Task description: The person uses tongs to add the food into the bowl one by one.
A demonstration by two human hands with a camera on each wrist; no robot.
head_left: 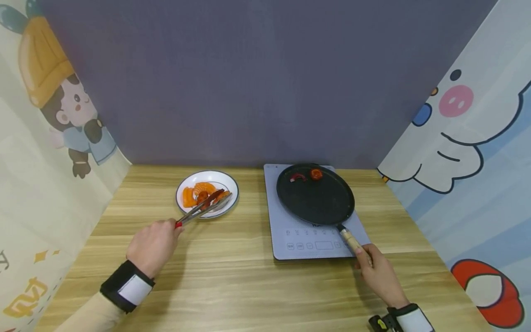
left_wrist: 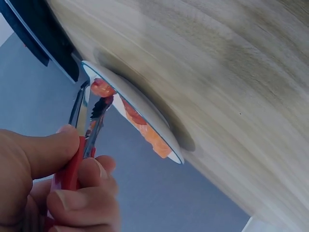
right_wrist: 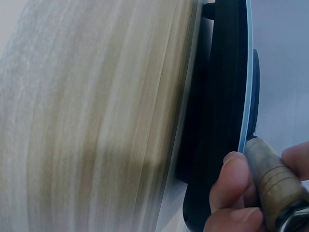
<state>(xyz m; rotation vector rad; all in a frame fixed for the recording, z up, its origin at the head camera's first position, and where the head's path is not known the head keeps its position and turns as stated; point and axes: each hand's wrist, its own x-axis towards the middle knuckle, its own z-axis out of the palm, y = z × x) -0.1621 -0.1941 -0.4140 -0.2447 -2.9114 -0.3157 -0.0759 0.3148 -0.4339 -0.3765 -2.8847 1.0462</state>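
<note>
My left hand [head_left: 153, 246] grips red-handled metal tongs [head_left: 193, 214], thumb on one side and fingers curled on the other. Their tips stand apart over a white plate with a dark blue rim [head_left: 234, 190]. On that plate lie orange slices [head_left: 189, 197] with pale lines and small red pieces [head_left: 202, 197]. In the left wrist view, one red piece [left_wrist: 102, 88] sits beside the tong tips. My right hand [head_left: 380, 274] holds the wooden handle [head_left: 350, 239] of a flat black pan [head_left: 315, 198]. A round red slice [head_left: 316, 174] and a curved dark-red piece [head_left: 297, 177] lie near its far edge.
The pan stands on a light grey induction cooker [head_left: 286, 252], to the right of the plate. Under everything is a wood-grain table [head_left: 232, 286]. A dark grey panel [head_left: 249, 83] rises at the back, and cartoon-printed sheets [head_left: 489, 175] flank both sides.
</note>
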